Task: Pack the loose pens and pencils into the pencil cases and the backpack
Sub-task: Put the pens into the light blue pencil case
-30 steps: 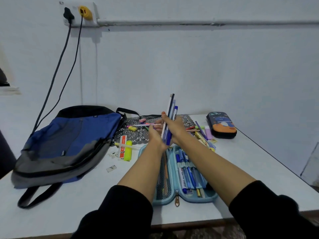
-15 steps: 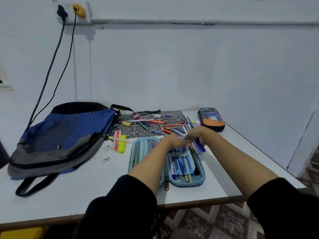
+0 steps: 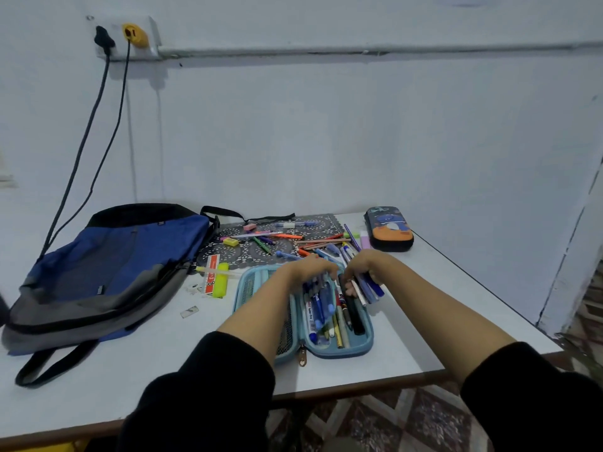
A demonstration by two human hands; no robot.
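An open light-blue pencil case (image 3: 326,349) lies on the white table (image 3: 163,370) in front of me, with several pens in its right half. My left hand (image 3: 310,269) rests over the top of those pens, fingers curled on them. My right hand (image 3: 362,269) grips a bundle of blue and white pens (image 3: 367,290) at the case's upper right edge. More loose pens and pencils (image 3: 280,238) lie on a patterned mat (image 3: 326,221) behind the case. A blue and grey backpack (image 3: 107,269) lies at the left. A dark shut pencil case (image 3: 388,227) sits at the back right.
A yellow highlighter (image 3: 222,283) and a red-and-white pack (image 3: 210,274) lie between backpack and open case. Two cables (image 3: 88,151) hang from a wall socket (image 3: 127,35) behind the backpack. The table's front edge and right edge are close by.
Both hands came down from holding the pen bundle upright above the table to the open case. The bundle now lies slanted at the case's right edge. The camera view shifted.
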